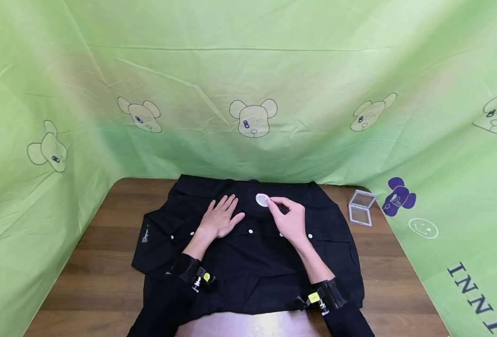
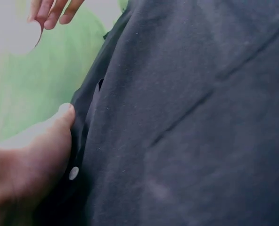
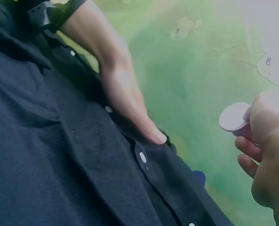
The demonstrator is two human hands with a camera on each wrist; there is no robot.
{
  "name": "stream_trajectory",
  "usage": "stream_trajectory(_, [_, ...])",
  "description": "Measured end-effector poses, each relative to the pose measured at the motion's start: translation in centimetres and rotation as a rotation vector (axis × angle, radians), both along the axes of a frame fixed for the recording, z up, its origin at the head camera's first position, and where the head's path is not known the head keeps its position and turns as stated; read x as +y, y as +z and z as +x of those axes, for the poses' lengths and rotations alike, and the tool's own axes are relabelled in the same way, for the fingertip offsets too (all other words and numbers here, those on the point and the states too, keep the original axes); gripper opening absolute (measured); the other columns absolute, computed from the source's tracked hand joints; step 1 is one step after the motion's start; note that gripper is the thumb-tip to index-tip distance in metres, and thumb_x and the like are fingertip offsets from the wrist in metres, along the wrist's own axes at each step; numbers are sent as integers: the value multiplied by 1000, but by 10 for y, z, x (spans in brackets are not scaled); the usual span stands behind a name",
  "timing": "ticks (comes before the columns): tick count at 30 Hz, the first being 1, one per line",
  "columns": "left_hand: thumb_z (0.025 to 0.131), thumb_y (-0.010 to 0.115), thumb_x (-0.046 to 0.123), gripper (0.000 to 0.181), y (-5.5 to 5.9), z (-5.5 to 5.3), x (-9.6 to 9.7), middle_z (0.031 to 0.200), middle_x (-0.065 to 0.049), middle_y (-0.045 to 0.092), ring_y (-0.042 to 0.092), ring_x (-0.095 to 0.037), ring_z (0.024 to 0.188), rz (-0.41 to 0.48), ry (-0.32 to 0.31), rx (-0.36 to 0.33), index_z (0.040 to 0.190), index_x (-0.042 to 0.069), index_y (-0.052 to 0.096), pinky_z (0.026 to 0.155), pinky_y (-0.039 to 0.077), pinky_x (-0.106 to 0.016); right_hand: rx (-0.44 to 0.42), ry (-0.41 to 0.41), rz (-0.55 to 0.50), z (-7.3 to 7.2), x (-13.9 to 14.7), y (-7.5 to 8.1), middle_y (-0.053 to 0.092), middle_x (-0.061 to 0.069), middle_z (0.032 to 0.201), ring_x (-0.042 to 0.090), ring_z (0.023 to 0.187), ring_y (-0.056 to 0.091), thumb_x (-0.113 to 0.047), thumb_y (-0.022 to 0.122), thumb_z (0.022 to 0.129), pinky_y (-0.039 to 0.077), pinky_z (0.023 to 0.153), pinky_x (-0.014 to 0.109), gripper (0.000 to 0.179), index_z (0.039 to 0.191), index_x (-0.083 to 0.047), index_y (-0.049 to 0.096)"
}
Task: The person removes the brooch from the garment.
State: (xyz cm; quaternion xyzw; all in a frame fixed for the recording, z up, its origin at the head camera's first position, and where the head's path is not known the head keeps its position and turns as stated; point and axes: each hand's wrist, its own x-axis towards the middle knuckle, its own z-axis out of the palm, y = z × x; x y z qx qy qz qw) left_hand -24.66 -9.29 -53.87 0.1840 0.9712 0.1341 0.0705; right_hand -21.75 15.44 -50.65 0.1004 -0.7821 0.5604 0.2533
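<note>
White disc (image 1: 261,200) pinched btwn thumb & finger of R hand (image 1: 291,217), other fingers loosely curled; it's over the far part of a blk shirt (image 1: 248,267), nr mid of the tabletop's far edge. R wrist cam shows disc apart from cloth. L hand (image 1: 220,219) palm down on shirt, fingers straight & slightly spread, thumb out to side. White buttons (image 1: 250,231) in a row L–R across shirt; sleeve (image 1: 147,245) w/ pale print folded on the side twd tabletop's L edge. Clear case (image 1: 360,214), 2 square panels, open, nr far R corner of the wood tabletop (image 1: 92,267). Green curtain (image 1: 248,61) w/ bear-head prints behind far edge & along both sides.
</note>
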Motion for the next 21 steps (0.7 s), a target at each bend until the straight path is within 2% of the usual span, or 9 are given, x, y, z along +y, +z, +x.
stream_trajectory(4, [118,35,62,78,-4,0,2,188,-9,32,26,-33,177,58,24,31,177,11,37,143,20,-65,-45,36,-62,-1,3,4,87,21,100,-8,84,73,-6,87,98,56,78,8,6,102,-3,89])
stream_trajectory(8, [118,39,62,75,-2,3,3,183,-12,41,33,-37,174,151,43,93,175,14,41,140,26,-65,-78,67,-105,-1,8,8,85,27,102,-6,84,74,-5,85,99,57,77,9,9,104,2,88])
stream_trajectory(15, [119,52,48,60,14,8,8,172,-14,56,53,-38,161,495,20,222,170,15,52,132,42,-63,-100,100,-180,-3,12,19,82,33,105,-3,86,75,0,82,99,60,82,11,13,107,10,83])
stream_trajectory(21, [116,63,36,48,32,18,17,151,-5,74,69,-28,142,747,-2,283,161,19,63,123,52,-54,-96,126,-242,2,8,33,84,21,104,0,88,77,2,80,99,62,85,13,14,108,12,82])
